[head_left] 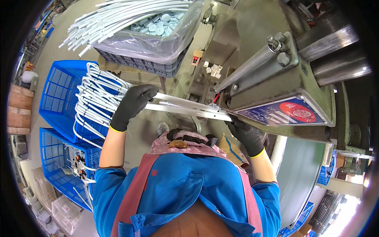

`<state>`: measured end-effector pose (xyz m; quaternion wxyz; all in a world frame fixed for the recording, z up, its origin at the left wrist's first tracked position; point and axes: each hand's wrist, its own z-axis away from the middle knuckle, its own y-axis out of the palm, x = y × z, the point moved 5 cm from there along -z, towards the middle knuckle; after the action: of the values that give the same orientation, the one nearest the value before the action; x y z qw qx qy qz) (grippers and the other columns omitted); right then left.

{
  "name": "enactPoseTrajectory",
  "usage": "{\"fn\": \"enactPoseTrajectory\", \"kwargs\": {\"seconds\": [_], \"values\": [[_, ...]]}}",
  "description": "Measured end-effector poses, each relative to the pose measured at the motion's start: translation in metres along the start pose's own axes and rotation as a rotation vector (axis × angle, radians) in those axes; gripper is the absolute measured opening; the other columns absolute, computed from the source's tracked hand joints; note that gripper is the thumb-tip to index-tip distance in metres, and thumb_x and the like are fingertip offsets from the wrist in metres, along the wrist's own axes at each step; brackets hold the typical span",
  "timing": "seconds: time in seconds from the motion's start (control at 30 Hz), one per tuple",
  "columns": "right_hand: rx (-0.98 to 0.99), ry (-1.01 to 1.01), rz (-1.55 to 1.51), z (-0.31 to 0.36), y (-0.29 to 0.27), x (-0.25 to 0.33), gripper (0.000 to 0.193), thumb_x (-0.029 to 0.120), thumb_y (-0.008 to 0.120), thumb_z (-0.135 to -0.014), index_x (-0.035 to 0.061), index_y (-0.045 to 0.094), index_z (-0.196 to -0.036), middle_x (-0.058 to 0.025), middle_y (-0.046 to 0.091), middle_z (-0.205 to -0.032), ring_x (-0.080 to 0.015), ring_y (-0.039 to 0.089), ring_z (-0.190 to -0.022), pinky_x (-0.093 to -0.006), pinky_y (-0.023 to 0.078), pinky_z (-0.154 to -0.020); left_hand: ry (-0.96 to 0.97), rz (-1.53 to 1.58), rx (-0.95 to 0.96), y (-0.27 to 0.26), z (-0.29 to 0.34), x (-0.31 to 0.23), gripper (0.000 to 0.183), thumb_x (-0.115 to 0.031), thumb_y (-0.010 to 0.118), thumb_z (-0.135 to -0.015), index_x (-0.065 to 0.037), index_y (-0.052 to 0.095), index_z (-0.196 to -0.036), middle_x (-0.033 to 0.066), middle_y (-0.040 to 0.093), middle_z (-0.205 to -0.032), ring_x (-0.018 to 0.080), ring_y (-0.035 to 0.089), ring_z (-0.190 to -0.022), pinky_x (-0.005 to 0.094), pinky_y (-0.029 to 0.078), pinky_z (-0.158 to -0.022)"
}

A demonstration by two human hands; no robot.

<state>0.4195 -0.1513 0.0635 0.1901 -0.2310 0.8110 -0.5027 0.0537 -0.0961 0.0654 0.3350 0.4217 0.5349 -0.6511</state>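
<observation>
Centre-left: left hand (132, 104) gripped around white bent tubes (189, 107). Frame centre: tube ends enter the press (276, 85). Centre-right: right hand (245, 132) closed beneath them. Judged step: feeding; next needs accurate seating.

Bright, even daylight (glare blows out the lower right corner), soft shadows, and heavy fisheye bending, perhaps blurring, the dark rim.

A rectangular label (285, 113) sits on the machine's front, right of centre: dark blue, with a red oval. A clear plastic bag (158, 39) lines the grey crate (146, 65) at the top.
</observation>
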Motion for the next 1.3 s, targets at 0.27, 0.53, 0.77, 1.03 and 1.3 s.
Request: {"fn": "enactPoseTrajectory", "kwargs": {"seconds": [0.27, 0.53, 0.77, 1.03, 1.3], "values": [[-0.062, -0.035, 0.067, 0.001, 0.008, 0.002, 0.047, 0.029, 0.072, -0.081, 0.017, 0.062, -0.125, -0.008, 0.057, -0.128, -0.0287, 0.055, -0.115, -0.0413, 0.045, -0.096, -0.014, 0.074, -0.031, -0.002, -0.003, -0.001, 0.026, -0.021, 0.055, -0.093, 0.002, 0.064, -0.102, 0.002, 0.057, -0.072, 0.0083, 0.048, -0.066, 0.0259, 0.042, -0.062], [0.016, -0.006, -0.095, -0.012, 0.007, 0.0, 0.04, 0.023, 0.075, -0.078, 0.0142, 0.067, -0.116, -0.0111, 0.063, -0.119, -0.0279, 0.061, -0.106, -0.0388, 0.048, -0.092, 0.018, 0.01, -0.075, 0.002, -0.004, -0.003, 0.024, -0.021, 0.056, -0.092, 0.0, 0.065, -0.099, 0.0027, 0.056, -0.071, 0.009, 0.048, -0.066, 0.027, 0.042, -0.062], [0.442, 0.389, -1.189, 0.002, 0.047, -0.04, 0.051, 0.032, 0.053, -0.095, 0.0075, 0.041, -0.138, -0.0089, 0.053, -0.129, -0.0228, 0.053, -0.115, -0.0351, 0.042, -0.099, 0.078, -0.1, -0.174, 0.002, -0.002, -0.013, 0.021, -0.018, 0.059, -0.088, -0.001, 0.065, -0.098, 0.0098, 0.065, -0.079, 0.0171, 0.059, -0.069, 0.0315, 0.046, -0.066], [0.375, 0.885, -2.354, 0.026, 0.076, -0.062, 0.064, 0.044, 0.037, -0.098, 0.0037, 0.027, -0.146, -0.0208, 0.031, -0.148, -0.0342, 0.036, -0.133, -0.0466, 0.03, -0.114, 0.188, -0.222, -0.265, 0.008, 0.003, -0.014, 0.017, -0.013, 0.058, -0.084, 0.0, 0.064, -0.094, 0.0134, 0.066, -0.083, 0.0264, 0.063, -0.078, 0.0352, 0.049, -0.071], [0.502, 0.803, -2.015, 0.007, 0.069, -0.056, 0.045, 0.02, 0.05, -0.099, 0.0056, 0.038, -0.14, -0.014, 0.045, -0.138, -0.0255, 0.045, -0.126, -0.0368, 0.037, -0.109, 0.223, -0.243, -0.321, 0.005, 0.004, -0.016, 0.014, -0.011, 0.059, -0.082, -0.003, 0.062, -0.093, 0.0133, 0.063, -0.084, 0.0299, 0.062, -0.079, 0.0378, 0.048, -0.071]]}}
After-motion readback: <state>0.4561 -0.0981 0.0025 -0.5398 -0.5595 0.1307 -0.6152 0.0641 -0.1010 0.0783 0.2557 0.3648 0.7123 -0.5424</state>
